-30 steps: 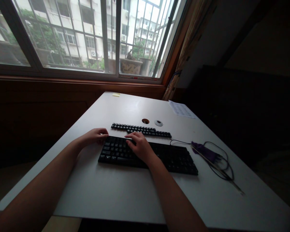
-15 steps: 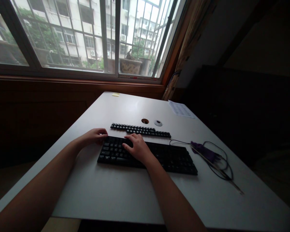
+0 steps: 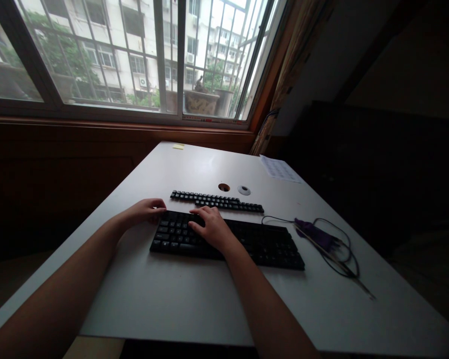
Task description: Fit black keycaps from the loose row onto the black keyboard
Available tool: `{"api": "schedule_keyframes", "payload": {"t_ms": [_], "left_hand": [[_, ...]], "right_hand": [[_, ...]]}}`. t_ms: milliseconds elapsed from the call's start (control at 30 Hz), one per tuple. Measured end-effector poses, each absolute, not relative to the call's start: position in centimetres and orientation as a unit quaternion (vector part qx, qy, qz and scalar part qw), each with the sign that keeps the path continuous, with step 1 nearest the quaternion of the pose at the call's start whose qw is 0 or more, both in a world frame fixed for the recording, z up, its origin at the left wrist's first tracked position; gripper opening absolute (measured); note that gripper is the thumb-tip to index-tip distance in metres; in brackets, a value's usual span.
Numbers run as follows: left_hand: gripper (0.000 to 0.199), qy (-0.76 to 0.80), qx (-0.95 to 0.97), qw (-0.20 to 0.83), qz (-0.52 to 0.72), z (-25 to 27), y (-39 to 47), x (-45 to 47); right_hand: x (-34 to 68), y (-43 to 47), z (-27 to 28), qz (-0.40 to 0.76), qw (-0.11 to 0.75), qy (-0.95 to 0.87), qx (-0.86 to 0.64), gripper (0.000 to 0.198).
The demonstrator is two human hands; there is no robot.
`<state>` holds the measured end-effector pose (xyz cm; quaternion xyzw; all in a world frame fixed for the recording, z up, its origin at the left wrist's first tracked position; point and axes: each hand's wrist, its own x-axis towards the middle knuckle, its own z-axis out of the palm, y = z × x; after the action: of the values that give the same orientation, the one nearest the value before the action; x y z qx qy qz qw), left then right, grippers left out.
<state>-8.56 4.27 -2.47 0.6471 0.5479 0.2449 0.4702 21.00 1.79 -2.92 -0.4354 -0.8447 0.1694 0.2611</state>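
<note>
A black keyboard (image 3: 269, 244) lies across the white desk in front of me. My left hand (image 3: 149, 210) is at its far left corner, fingers curled, with thumb and fingertips against the corner. My right hand (image 3: 211, 227) is over the left-middle keys, thumb and fingers apart and stretched to the left. It hides part of the keys, and I cannot make out anything in its fingers. Just behind the keyboard, black keycaps (image 3: 217, 201) stand in neat rows.
On the desk (image 3: 153, 299), a purple cloth (image 3: 316, 234), a thin stick (image 3: 353, 277) and a looped cable (image 3: 355, 257) lie at right. Behind the keycaps are a cable hole (image 3: 224, 187) and its round cover (image 3: 244, 190). A printed sheet (image 3: 280, 168) and yellow sticky notes (image 3: 178, 146) lie farther back.
My right index finger has shifted slightly to the left over the keyboard. My left hand and the keyboard stay in place.
</note>
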Motion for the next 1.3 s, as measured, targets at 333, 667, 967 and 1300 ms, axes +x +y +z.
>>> {"api": "schedule_keyframes", "payload": {"t_ms": [333, 667, 967, 1300], "left_hand": [[0.04, 0.548, 0.647, 0.47, 0.246, -2.48, 4.22, -8.54], [0.041, 0.543, 0.653, 0.469, 0.244, -2.67, 4.36, -8.72], [0.041, 0.547, 0.642, 0.477, 0.249, -2.39, 4.11, -8.48], [0.041, 0.546, 0.65, 0.468, 0.245, -2.4, 4.15, -8.53]], "right_hand": [[20.93, 1.62, -3.07, 0.15, 0.244, -0.853, -0.436, 0.04], [21.03, 1.71, -3.23, 0.155, 0.253, -0.853, -0.429, 0.044], [21.13, 1.76, -3.31, 0.163, 0.26, -0.853, -0.422, 0.05], [21.09, 1.8, -3.35, 0.156, 0.261, -0.852, -0.426, 0.047]]}}
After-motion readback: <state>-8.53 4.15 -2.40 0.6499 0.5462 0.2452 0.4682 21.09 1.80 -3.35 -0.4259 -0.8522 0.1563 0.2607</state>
